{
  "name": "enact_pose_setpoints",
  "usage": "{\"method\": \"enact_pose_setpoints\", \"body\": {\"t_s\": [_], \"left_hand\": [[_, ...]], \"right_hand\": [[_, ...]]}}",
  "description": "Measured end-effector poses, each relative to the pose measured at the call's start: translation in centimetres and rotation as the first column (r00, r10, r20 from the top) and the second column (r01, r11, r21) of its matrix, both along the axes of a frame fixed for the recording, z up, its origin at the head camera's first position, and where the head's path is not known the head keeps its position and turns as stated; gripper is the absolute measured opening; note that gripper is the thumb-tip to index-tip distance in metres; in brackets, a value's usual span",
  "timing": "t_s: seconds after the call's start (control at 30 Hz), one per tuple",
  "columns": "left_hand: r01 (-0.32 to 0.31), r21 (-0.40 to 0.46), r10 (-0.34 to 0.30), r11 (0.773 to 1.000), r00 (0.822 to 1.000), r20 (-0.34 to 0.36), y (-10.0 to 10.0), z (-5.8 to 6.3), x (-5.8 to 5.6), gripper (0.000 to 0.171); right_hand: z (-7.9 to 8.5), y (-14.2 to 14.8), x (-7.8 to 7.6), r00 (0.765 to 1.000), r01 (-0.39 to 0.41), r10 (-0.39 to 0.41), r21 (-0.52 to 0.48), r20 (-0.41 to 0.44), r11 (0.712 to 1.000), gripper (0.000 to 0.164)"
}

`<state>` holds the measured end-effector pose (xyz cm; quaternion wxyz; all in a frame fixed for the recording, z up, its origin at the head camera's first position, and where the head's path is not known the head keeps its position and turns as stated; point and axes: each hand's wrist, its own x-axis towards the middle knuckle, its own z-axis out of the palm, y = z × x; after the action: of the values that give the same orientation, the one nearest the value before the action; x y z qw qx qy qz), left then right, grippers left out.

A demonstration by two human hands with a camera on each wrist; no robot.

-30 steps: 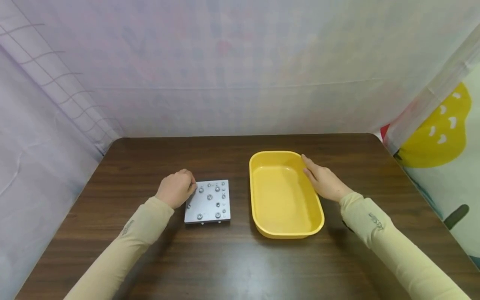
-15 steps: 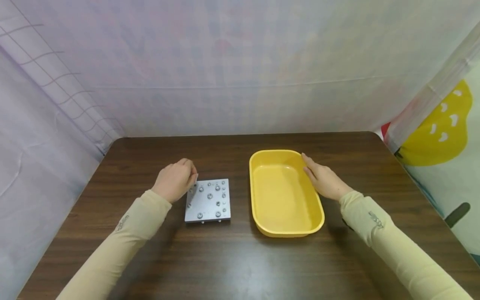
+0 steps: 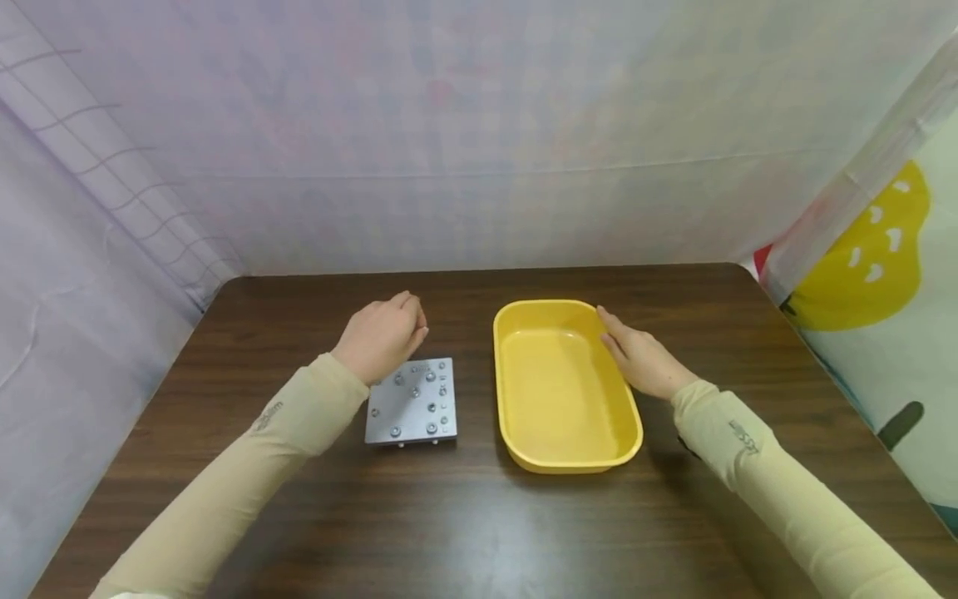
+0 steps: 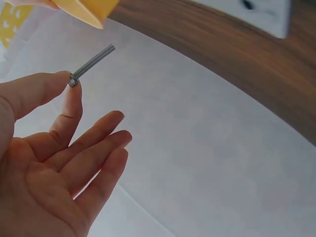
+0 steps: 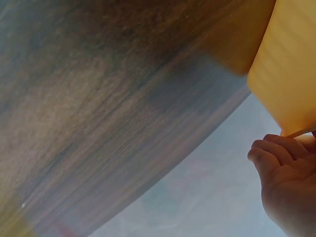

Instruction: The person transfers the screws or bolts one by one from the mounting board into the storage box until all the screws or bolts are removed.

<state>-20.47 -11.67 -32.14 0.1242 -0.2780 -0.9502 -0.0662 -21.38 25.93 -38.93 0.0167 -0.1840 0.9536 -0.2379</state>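
Here's my left hand [image 3: 382,339], over a corner of the metal plate [image 3: 407,413] left of the yellow tray [image 3: 497,391], thumb and forefinger pinching one screw [image 4: 92,65] by its head, other fingers loose. That one's free; more fasteners [image 3: 396,432] sit in the metal plate, so I judge plenty remains. My right hand [image 3: 645,361] grips the yellow tray's right rim. Print on my sleeves [image 3: 224,487]: too small to read.

On the counter [image 3: 479,532]: plate [image 3: 400,412] left of tub [image 3: 565,408], apart. Bolt [image 4: 93,65] in left hand [image 3: 380,339] near plate's far side; right hand [image 3: 644,362] at tub's right rim.
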Motion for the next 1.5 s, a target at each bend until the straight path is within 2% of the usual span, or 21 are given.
{"method": "enact_pose_setpoints", "body": {"t_s": [0.17,0.37,0.6,0.77,0.97,1.2,1.5], "left_hand": [[0.047,-0.042,-0.047,0.998,0.999,0.011,2.2,0.6,-0.4,0.013],[0.119,-0.101,-0.115,0.988,0.992,0.05,5.8,1.1,-0.8,0.014],[0.195,-0.186,-0.186,0.963,0.98,0.065,9.5,1.7,-1.1,0.023],[0.215,-0.256,-0.204,0.942,0.977,0.069,11.6,1.6,-1.4,0.031],[0.227,-0.319,-0.199,0.92,0.973,0.118,13.5,1.2,-1.8,0.031],[0.267,-0.354,-0.202,0.896,0.957,0.21,15.0,0.6,-2.4,0.025],[0.282,-0.384,-0.215,0.879,0.954,0.208,16.1,0.3,-2.5,0.026]], "right_hand": [[0.0,-0.1,-0.1,1.0,-0.002,0.002,-0.002,0.0,1.0,0.054],[0.1,-0.2,-0.1,1.0,0.005,-0.005,0.005,-0.004,1.0,0.053],[-0.1,-0.3,-0.3,1.0,0.008,-0.008,0.013,-0.024,1.0,0.053],[-0.1,-0.3,-0.4,1.0,0.015,-0.015,0.013,-0.016,1.0,0.053],[-0.1,-0.3,-0.4,1.0,0.017,-0.017,0.014,-0.008,1.0,0.053],[-0.1,-0.3,-0.4,1.0,0.028,-0.028,0.013,0.002,1.0,0.053],[-0.1,-0.2,-0.3,1.0,0.018,-0.018,0.017,-0.017,1.0,0.052]]}}
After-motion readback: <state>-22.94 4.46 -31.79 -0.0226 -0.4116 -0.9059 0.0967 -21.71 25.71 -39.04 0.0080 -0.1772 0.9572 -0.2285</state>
